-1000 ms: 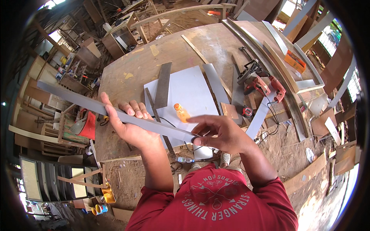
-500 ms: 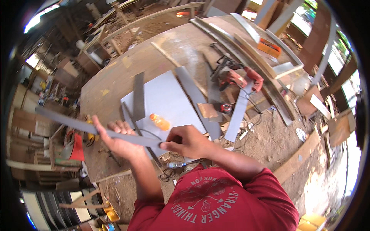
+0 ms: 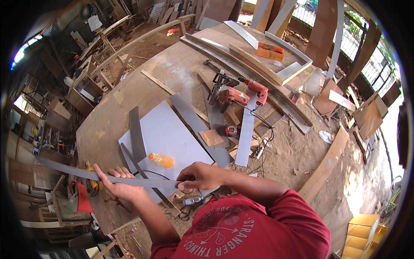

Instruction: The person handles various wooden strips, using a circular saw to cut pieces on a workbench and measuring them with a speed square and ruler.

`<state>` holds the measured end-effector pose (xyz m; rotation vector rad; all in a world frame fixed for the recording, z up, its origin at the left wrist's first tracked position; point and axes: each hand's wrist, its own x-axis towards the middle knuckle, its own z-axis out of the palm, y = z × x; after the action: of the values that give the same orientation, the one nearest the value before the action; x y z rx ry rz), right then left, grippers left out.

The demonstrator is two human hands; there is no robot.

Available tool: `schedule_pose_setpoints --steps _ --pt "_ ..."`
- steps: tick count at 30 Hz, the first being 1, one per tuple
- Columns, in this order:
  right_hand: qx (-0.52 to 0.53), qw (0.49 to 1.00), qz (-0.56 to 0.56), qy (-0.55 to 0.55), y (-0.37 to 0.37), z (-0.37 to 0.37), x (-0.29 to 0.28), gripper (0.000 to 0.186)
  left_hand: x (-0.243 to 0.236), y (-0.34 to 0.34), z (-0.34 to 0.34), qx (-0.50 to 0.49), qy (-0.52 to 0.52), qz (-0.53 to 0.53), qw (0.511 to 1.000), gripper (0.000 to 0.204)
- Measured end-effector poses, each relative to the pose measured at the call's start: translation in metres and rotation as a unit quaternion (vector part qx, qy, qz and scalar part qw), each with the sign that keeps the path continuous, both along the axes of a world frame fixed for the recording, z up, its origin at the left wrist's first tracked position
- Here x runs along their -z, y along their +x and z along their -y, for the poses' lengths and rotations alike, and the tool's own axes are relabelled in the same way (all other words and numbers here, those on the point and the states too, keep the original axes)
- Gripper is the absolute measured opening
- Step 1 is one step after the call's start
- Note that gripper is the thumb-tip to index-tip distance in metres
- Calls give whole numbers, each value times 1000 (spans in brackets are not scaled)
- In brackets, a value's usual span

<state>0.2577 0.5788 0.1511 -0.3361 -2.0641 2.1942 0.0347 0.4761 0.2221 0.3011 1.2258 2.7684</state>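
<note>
Head camera's wearer, in a red shirt [image 3: 258, 224], faces twelve o'clock as I count it, with the hands at the dial's centre. The left hand [image 3: 127, 190] is turned palm up under a narrow grey strip [image 3: 148, 183], fingers curled at the far edge and thumb across it; how firmly it grips, I can't tell. The right hand [image 3: 199, 177] pinches the strip's near end between thumb and fingers, covering the tip. The other end juts toward nine o'clock, past the edge of the workbench [image 3: 116, 93], with free air around it.

Just beyond, at twelve, an orange bottle [image 3: 161, 160] lies on a white sheet [image 3: 177, 134]; at eleven a dark strip [image 3: 138, 134] overlaps that sheet's edge. Bare benchtop runs from ten to eleven. At two sits a tape measure [image 3: 231, 130], and past it, nearer one, a red power tool [image 3: 233, 98] whose cord I lose among scraps. Toward three, sandy ground [image 3: 293, 159] offers room, bounded by a curved board [image 3: 325, 162].

Farther, between one and two, stands an orange box [image 3: 271, 51], its contents hard to make out. Boards partly hide the fence [image 3: 366, 64] at two; shade swallows the clutter at ten.
</note>
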Motion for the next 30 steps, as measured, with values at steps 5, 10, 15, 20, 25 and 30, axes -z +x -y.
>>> schedule_pose_setpoints --steps 5,10,15,20,25,30 --pt "28 988 15 150 1 3 7 46 4 16 -12 49 -13 -41 998 61" --pt "107 980 -15 165 4 4 6 53 6 16 -21 66 -27 -37 997 64" --pt "114 982 52 141 4 1 -1 57 13 16 -26 71 -41 -28 996 59" --pt "69 996 30 43 10 -6 1 51 14 7 -29 49 -31 -17 998 56" --pt "-40 998 -31 -28 20 -18 12 58 19 -8 -26 32 -45 56 997 49" --pt "-9 996 -11 -86 14 -7 16 51 26 -15 -26 25 -60 91 994 41"
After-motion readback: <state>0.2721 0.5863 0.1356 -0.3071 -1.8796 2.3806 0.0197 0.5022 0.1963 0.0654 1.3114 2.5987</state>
